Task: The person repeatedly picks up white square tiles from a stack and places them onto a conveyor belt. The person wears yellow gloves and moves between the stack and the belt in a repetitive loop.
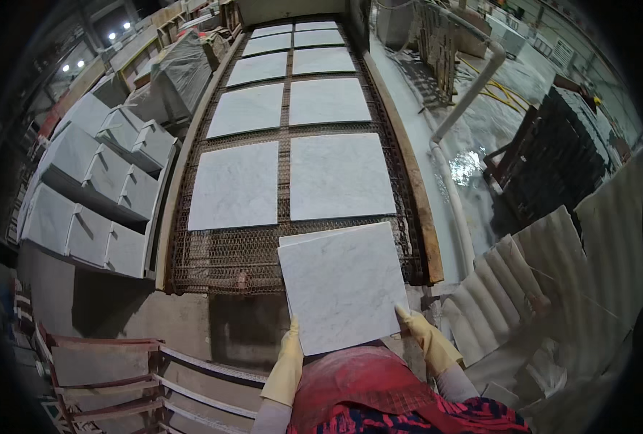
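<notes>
A white marble tile [343,286] with faint grey veins is held in front of my body, over the near end of a metal mesh conveyor belt [223,260]. A second edge shows beneath its far left side, so another tile seems to lie under it. My left hand [289,358], in a yellow rubber glove, grips the near left edge. The right edge is gripped by my right hand [424,334], gloved alike. The fingers under the stone are hidden. Farther along the belt, white tiles lie flat in two columns, the nearest being a left tile [234,186] and a right tile [341,177].
Stacked white tiles [97,188] stand left of the belt. A red metal rack [104,340] is at lower left. Wooden rails [415,195] edge the belt. To the right are a pipe [455,199], corrugated sheets [524,267] and a dark stack [560,159].
</notes>
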### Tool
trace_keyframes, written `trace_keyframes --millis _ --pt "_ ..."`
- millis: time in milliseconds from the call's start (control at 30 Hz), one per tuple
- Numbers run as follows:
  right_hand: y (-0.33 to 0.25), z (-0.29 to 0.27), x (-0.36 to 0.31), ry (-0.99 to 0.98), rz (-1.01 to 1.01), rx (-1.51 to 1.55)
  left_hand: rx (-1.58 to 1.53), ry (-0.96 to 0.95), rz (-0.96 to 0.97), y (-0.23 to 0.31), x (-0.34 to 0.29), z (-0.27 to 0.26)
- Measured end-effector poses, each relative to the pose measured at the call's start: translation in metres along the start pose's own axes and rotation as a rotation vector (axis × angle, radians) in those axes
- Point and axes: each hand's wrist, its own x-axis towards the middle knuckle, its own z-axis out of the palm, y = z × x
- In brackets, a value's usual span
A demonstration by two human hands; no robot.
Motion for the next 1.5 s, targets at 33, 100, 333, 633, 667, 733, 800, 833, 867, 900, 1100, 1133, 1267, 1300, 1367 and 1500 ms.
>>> trace_keyframes --millis 33,100,333,633,667,733,800,833,867,900,1100,1133,1267,1300,1367,1500 --pt "0.005 -0.005 0.006 0.002 0.018 0.021 -0.031 -0.017 0.006 0.000 0.001 0.005" --pt "0.009 -0.008 0.013 0.006 0.007 0.031 -0.061 -0.028 0.028 0.003 0.007 0.006" --pt "0.001 0.015 -0.016 0.041 -0.175 0.090 0.025 0.058 0.072 0.027 -0.011 0.007" --pt "0.019 0.011 -0.019 0.091 -0.176 0.126 -0.003 0.078 0.081 0.054 -0.056 0.039" --pt "0.024 0.006 -0.018 0.083 -0.166 0.125 -0.023 0.063 0.087 0.046 -0.057 0.037" --pt "0.033 0.000 -0.016 0.059 -0.136 0.134 -0.037 0.063 0.066 0.036 -0.058 0.035" --pt "0.032 -0.001 -0.022 0.062 -0.141 0.155 -0.032 0.042 0.053 0.034 -0.058 0.035" --pt "0.031 -0.001 -0.026 0.064 -0.144 0.165 -0.030 0.031 0.046 0.032 -0.057 0.034" --pt "0.023 0.001 -0.032 0.085 -0.123 0.143 0.021 0.038 0.070 0.032 -0.052 0.031" --pt "0.024 0.001 -0.031 0.082 -0.122 0.135 0.008 0.034 0.067 0.030 -0.049 0.030" --pt "0.020 0.003 -0.029 0.124 -0.112 0.100 0.048 0.095 0.019 0.035 -0.049 0.032" --pt "0.022 0.002 -0.025 0.138 -0.104 0.105 0.040 0.075 -0.001 0.043 -0.057 0.038" --pt "0.020 0.004 -0.022 0.121 -0.115 0.125 0.051 0.008 0.035 0.047 -0.060 0.036" --pt "0.021 0.003 -0.020 0.112 -0.119 0.132 0.079 0.020 0.040 0.048 -0.062 0.037" --pt "0.021 0.003 -0.017 0.140 -0.126 0.120 0.073 -0.007 0.072 0.040 -0.051 0.032" --pt "0.022 -0.004 -0.006 0.122 -0.133 0.102 0.117 -0.023 0.094 0.030 -0.046 0.028"
